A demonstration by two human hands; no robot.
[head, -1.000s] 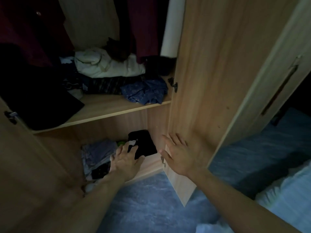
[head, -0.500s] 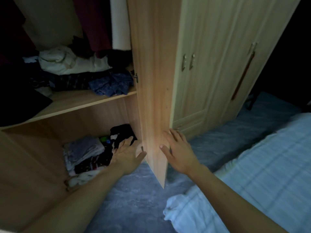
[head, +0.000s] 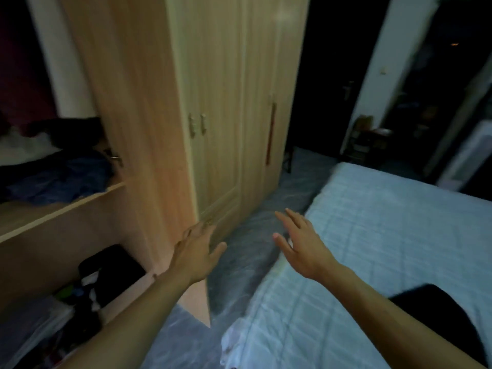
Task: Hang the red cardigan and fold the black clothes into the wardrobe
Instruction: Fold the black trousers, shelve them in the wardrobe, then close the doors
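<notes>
Clothes [head: 61, 179] on the wardrobe shelf [head: 66, 205] — dark, blurred, cut off leftward.

wardrobe [head: 213, 102] left, bed [head: 386, 235] right, folded clothes [head: 111, 270] on its bottom shelf

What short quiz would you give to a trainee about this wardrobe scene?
1. True or false: the left hand and the right hand are both open and hold nothing.
2. Where does the folded black garment lie? A: on the upper shelf. B: in the lower compartment. C: on the floor.
3. Fill in: the black cloth at the lower right lies on the ___.
Key: 1 true; 2 B; 3 bed.
</notes>
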